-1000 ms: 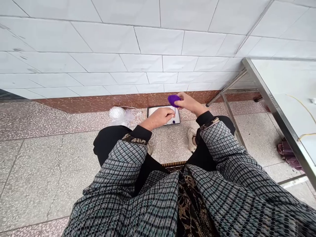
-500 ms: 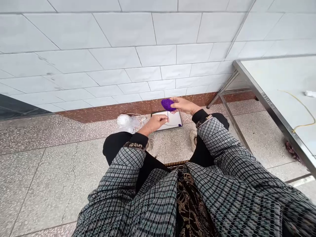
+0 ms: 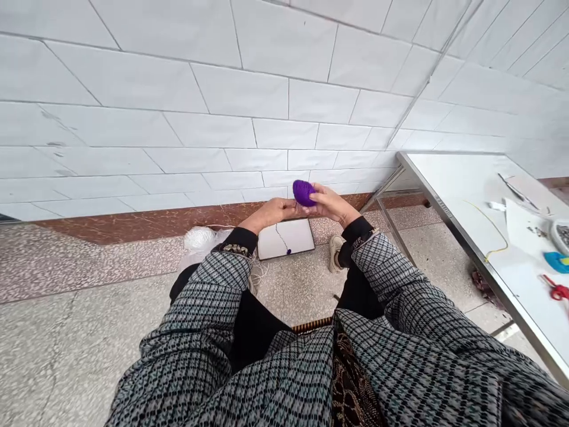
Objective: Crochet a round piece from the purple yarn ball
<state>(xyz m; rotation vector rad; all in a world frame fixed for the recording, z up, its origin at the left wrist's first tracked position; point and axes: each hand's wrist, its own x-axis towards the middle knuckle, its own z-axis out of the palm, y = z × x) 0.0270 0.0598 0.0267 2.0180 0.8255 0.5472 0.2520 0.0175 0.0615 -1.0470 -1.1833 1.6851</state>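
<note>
A ball of purple yarn point(image 3: 303, 193) is gripped in my right hand point(image 3: 328, 203), its rounded end pointing left. Just below and left of it, my left hand point(image 3: 278, 211) has its thumb and fingers pinched together close to the ball; the yarn strand at its fingertips is too fine to follow. Beneath both hands a shallow white tray with a dark rim point(image 3: 293, 237) lies on the floor. Inside it rest a thin dark strand and a small purple bit of yarn point(image 3: 288, 251).
White yarn point(image 3: 200, 238) in clear plastic lies on the floor to the left, with loose white cord point(image 3: 259, 271) near my foot. A tiled wall point(image 3: 240, 130) stands ahead. On the right, a metal-edged table point(image 3: 462, 178) holds red-handled scissors point(image 3: 559, 290) and a yellow cord point(image 3: 493, 227).
My left hand has risen from below the purple ball to beside it. The right hand keeps hold of the ball. The view has swung right, bringing more of the table in.
</note>
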